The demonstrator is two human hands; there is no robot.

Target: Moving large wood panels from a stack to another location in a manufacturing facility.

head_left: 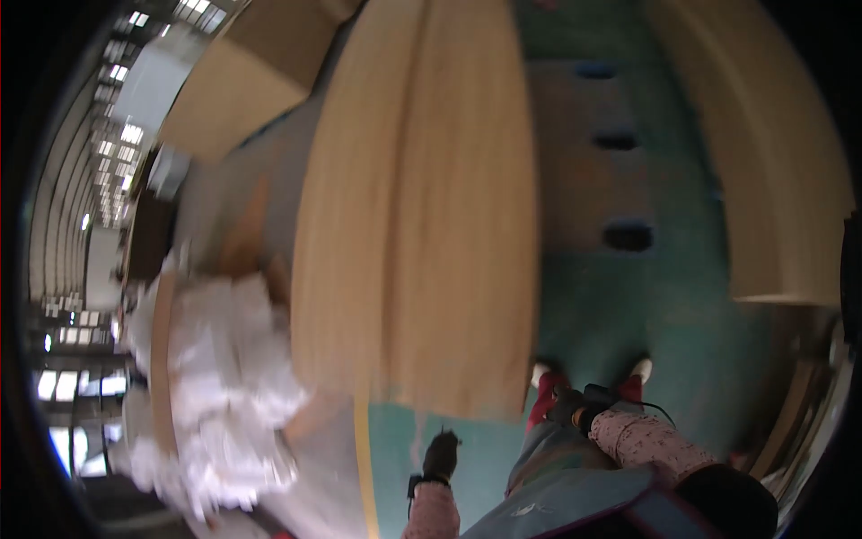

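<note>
A long pale-brown stack with a seam along its length, like boards or flat cartons (422,225), runs away from me across the middle of the view and is smeared by motion. Just short of its near end is my left hand (441,455) in a dark glove, apart from the stack; blur hides how its fingers are set. My right hand (566,406), also dark-gloved, hangs in front of my legs above the red trouser cuffs. Its fingers are too dark and blurred to read, and nothing is plainly seen in it.
White plastic wrapping (229,386) lies heaped on the left, beside a yellow floor line (364,458). Large cardboard boxes (242,76) stand at the far left. Another long brown stack (763,180) flanks the right. A pallet with dark openings (588,171) rests on the green floor (687,332).
</note>
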